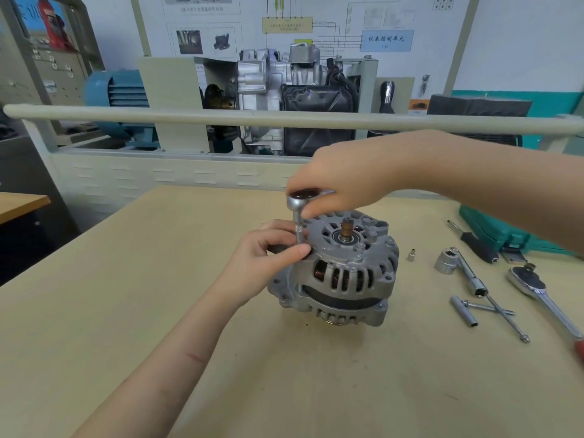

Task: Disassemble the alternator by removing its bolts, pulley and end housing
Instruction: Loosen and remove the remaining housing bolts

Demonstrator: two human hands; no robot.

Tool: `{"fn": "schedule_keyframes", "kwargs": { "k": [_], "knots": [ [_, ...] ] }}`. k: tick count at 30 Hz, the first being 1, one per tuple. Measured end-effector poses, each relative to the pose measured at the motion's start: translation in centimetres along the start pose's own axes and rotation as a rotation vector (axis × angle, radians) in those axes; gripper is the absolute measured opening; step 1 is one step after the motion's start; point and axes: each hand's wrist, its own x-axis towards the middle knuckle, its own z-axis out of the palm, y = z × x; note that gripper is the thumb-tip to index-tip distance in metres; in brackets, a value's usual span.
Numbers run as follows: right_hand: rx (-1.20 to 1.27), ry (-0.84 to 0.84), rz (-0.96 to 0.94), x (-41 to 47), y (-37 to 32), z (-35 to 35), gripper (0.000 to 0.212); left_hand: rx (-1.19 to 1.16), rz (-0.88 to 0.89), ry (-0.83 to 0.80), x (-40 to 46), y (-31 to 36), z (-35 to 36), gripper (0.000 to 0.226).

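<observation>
A silver alternator (339, 270) stands on the tan table (158, 311) with its shaft end (347, 230) pointing up. A small ratchet with an extension bar (297, 229) stands upright at the alternator's left rim. My right hand (341, 181) grips the ratchet head (300, 198) from above. My left hand (271, 257) pinches the extension bar low down, against the housing's left side. The bolt under the bar is hidden by my fingers.
To the right lie a small socket (410, 255), a large socket on a bar (445, 262), a T-handle piece (464, 311), a long thin rod (505, 320), a big ratchet (543, 298) and a black-handled tool (477, 246). A green tool case (493, 229) sits at the far right.
</observation>
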Motion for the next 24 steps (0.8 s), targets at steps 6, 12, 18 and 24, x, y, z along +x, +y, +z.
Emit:
{"fn": "schedule_keyframes", "kwargs": {
  "k": [6, 12, 18, 24],
  "knots": [
    [0.09, 0.025, 0.07, -0.4, -0.3, 0.6, 0.035, -0.004, 0.023, 0.039, 0.3, -0.2, 0.3, 0.011],
    [0.142, -0.056, 0.02, -0.8, 0.3, -0.2, 0.032, -0.074, -0.027, -0.1, 0.4, 0.2, -0.9, 0.016],
    [-0.049, 0.007, 0.136, 0.4, -0.3, 0.4, 0.057, 0.006, -0.022, -0.019, 0.4, 0.5, -0.5, 0.007],
    [0.112, -0.037, 0.079, -0.7, -0.2, -0.2, 0.026, 0.206, 0.023, -0.157, 0.4, 1.6, -1.0, 0.015]
  ]
}}
